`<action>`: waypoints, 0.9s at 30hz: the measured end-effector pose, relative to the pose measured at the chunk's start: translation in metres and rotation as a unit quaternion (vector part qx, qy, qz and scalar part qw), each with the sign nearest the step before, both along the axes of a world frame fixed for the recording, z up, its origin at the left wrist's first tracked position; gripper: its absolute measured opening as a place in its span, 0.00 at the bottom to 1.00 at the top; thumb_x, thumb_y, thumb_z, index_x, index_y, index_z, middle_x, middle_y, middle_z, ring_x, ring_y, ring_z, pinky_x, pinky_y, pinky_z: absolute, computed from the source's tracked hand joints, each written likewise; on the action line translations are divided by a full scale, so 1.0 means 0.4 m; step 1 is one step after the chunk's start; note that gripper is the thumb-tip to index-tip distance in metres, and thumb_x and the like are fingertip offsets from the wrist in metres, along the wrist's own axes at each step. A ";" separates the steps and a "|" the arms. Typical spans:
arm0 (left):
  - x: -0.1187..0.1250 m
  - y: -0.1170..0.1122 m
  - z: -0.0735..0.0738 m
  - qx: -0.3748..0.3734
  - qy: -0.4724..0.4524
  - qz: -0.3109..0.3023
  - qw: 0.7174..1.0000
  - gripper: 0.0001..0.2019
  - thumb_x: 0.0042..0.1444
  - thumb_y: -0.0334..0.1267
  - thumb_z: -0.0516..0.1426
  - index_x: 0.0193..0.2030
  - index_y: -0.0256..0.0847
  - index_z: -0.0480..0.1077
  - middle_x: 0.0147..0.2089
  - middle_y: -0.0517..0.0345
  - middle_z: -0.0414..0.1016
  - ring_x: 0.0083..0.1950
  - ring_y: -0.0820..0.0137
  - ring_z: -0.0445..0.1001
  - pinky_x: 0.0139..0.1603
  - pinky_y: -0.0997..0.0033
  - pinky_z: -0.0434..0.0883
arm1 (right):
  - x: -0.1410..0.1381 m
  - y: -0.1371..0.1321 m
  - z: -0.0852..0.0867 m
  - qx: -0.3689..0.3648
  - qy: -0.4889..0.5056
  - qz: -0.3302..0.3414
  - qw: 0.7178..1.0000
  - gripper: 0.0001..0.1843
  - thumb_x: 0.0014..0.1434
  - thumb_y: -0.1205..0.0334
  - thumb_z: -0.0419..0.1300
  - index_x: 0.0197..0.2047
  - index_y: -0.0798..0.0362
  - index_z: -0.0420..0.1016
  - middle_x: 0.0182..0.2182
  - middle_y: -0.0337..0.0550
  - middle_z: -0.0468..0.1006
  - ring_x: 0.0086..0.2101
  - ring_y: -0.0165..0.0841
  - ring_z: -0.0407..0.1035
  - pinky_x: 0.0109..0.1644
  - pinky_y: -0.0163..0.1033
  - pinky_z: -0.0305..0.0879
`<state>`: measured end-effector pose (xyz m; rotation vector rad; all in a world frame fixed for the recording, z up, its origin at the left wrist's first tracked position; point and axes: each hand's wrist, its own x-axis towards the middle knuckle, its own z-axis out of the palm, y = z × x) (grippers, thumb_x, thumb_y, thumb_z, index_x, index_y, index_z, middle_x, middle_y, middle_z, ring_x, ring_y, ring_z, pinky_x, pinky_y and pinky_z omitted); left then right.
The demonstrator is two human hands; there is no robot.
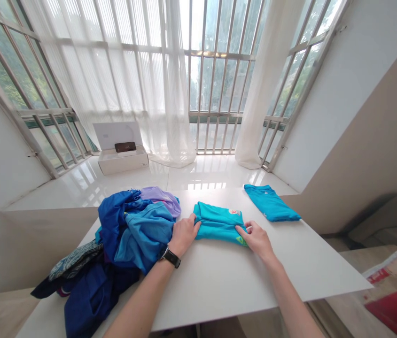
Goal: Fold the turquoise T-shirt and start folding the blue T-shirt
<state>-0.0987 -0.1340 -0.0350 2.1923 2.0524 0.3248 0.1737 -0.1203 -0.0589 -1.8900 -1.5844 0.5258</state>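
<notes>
A turquoise garment (217, 221), folded into a thick strip, lies on the white table in front of me. Printed marks show near its right end, one pale and one green. At its left end, my left hand (184, 234) grips the cloth, with a dark watch on the wrist. My right hand (257, 238) pinches the right end between thumb and fingers, and a bit of white shows there. Close beside my left hand is a heap of loose clothes (142, 230) in blue, lilac and dark patterned cloth. Farther right lies a folded blue garment (272, 203).
The white table (212, 291) meets a glossy window ledge (212, 173). On the ledge, a phone (125, 147) leans on a white box (123, 160). Sheer curtains (170, 94) hang before barred windows. A red and tan bag (395, 286) stands at the lower right.
</notes>
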 end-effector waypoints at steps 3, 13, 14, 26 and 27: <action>-0.005 0.002 0.011 0.082 -0.018 0.000 0.996 0.11 0.68 0.43 0.52 0.53 0.42 0.68 0.45 0.50 0.78 0.46 0.60 0.77 0.44 0.66 0.70 | -0.026 -0.037 0.001 -0.008 0.029 0.013 0.999 0.18 0.49 0.42 0.60 0.29 0.46 0.60 0.19 0.33 0.71 0.23 0.34 0.71 0.29 0.37 0.64; 0.070 -0.081 0.031 0.086 -0.064 -0.194 0.975 0.17 0.69 0.50 0.49 0.42 0.43 0.74 0.40 0.53 0.76 0.41 0.62 0.75 0.40 0.67 0.71 | -0.205 -0.163 -0.017 -0.035 0.285 0.076 0.955 0.18 0.57 0.42 0.55 0.34 0.44 0.53 0.20 0.30 0.70 0.18 0.36 0.73 0.19 0.37 0.66; 0.066 -0.081 0.030 0.078 -0.060 -0.192 0.976 0.18 0.68 0.51 0.49 0.41 0.43 0.75 0.41 0.52 0.76 0.43 0.62 0.75 0.41 0.67 0.71 | -0.219 -0.176 -0.017 -0.041 0.310 0.106 0.944 0.17 0.58 0.43 0.55 0.35 0.44 0.54 0.21 0.32 0.73 0.21 0.37 0.75 0.21 0.38 0.68; 0.046 -0.054 -0.048 0.114 -0.001 -0.228 0.967 0.35 0.59 0.57 0.59 0.65 0.33 0.62 0.69 0.36 0.60 0.74 0.46 0.49 0.69 0.46 0.59 | -0.068 -0.087 0.002 0.232 -0.106 0.256 0.932 0.14 0.60 0.61 0.62 0.50 0.48 0.74 0.49 0.48 0.78 0.48 0.42 0.71 0.53 0.50 0.71; 0.048 -0.053 -0.054 0.118 -0.002 -0.228 0.967 0.33 0.61 0.54 0.57 0.66 0.33 0.61 0.70 0.37 0.59 0.74 0.48 0.49 0.69 0.47 0.59 | -0.064 -0.074 -0.008 0.243 -0.121 0.270 0.924 0.15 0.60 0.62 0.63 0.51 0.48 0.74 0.49 0.48 0.78 0.48 0.42 0.71 0.53 0.49 0.71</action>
